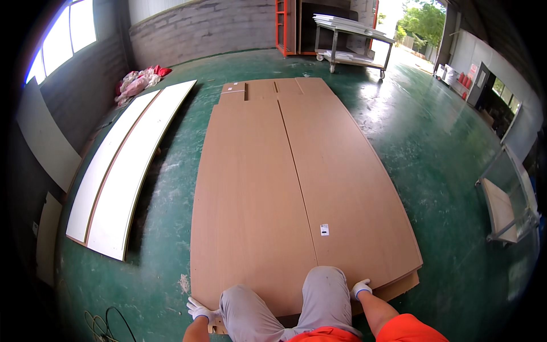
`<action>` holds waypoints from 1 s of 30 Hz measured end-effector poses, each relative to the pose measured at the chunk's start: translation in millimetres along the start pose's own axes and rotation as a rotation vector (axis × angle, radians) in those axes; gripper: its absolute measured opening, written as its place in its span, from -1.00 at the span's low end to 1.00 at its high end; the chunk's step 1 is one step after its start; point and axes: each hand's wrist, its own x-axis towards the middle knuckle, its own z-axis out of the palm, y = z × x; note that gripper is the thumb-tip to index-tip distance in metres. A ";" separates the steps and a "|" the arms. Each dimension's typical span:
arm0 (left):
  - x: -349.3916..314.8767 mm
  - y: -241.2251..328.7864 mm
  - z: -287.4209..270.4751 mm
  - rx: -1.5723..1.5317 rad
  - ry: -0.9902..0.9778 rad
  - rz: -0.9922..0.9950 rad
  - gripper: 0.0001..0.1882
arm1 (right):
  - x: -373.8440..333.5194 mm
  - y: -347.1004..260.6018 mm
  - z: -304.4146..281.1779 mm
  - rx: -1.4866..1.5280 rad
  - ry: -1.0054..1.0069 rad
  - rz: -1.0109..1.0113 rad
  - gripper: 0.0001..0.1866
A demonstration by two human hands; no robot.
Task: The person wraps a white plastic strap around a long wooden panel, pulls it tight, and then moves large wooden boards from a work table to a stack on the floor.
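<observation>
Large brown boards (250, 188) lie stacked flat on the floor before me, with a long dark seam running between the left and right ones. A small white label (324, 229) is stuck on the right board. My left hand (199, 308), in a white glove, touches the near left corner with its fingers apart. At the near edge of the right board, my gloved right hand (360, 288) is closed over the edge; its undersides are hidden. My grey-trousered knees sit between the hands, above the near end of the stack.
Two long white panels (119, 182) lie to the left, and other panels (45, 134) lean on the wall. Cables (105, 326) curl at the lower left. A wheeled cart (353, 37) bearing white boards stands far back; another trolley (504, 208) is at right. Red-and-white cloth (138, 82) lies heaped.
</observation>
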 end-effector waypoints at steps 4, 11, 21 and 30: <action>-5.5 15.4 -2.2 -0.014 -0.015 0.015 0.75 | -15.5 9.6 9.2 0.295 -0.045 0.055 -0.39; -10.7 3.4 -7.8 -0.006 -0.018 0.002 0.74 | -144.3 9.3 -25.6 1.366 -0.052 0.197 -0.37; -9.4 5.5 -6.3 -0.004 -0.022 0.009 0.75 | -178.0 10.5 -28.5 1.605 -0.055 0.237 -0.34; -10.3 6.4 -7.7 0.008 -0.022 0.012 0.74 | -187.1 9.8 -30.0 1.716 -0.038 0.254 -0.31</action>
